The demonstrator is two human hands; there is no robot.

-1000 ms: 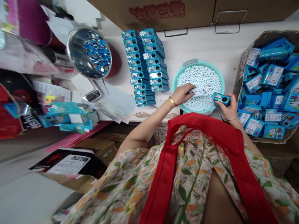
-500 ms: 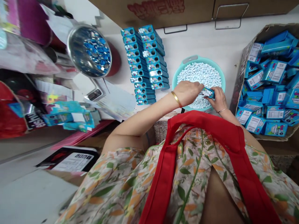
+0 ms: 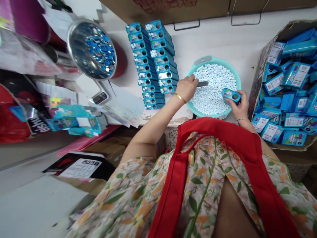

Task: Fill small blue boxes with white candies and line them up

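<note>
My left hand [image 3: 187, 88] is closed around a grey metal scoop [image 3: 203, 84], its far end over the pellets at the left of the bowl. In my right hand [image 3: 240, 105] is a small blue box [image 3: 231, 94], pinched between thumb and fingers at the bowl's right side. The box's top, with a dark round hole, faces up. Below both hands stands the turquoise bowl [image 3: 238, 76], filled with small pale-blue and white pellets [image 3: 215, 79]. My fingers partly hide the scoop's handle and the box's sides.
Two rows of blue boxes [image 3: 162, 59] stand left of the bowl. On the right is a carton [image 3: 257, 71] heaped with blue boxes. A steel bowl [image 3: 76, 49] with blue-and-silver pieces, a scale [image 3: 100, 98] and papers [image 3: 126, 105] lie left. A cardboard box [image 3: 208, 10] borders the back.
My left hand has moved left, away from the small box, and the scoop now shows over the pellets. The box has shifted slightly right, and no pellets show heaped at its top.
</note>
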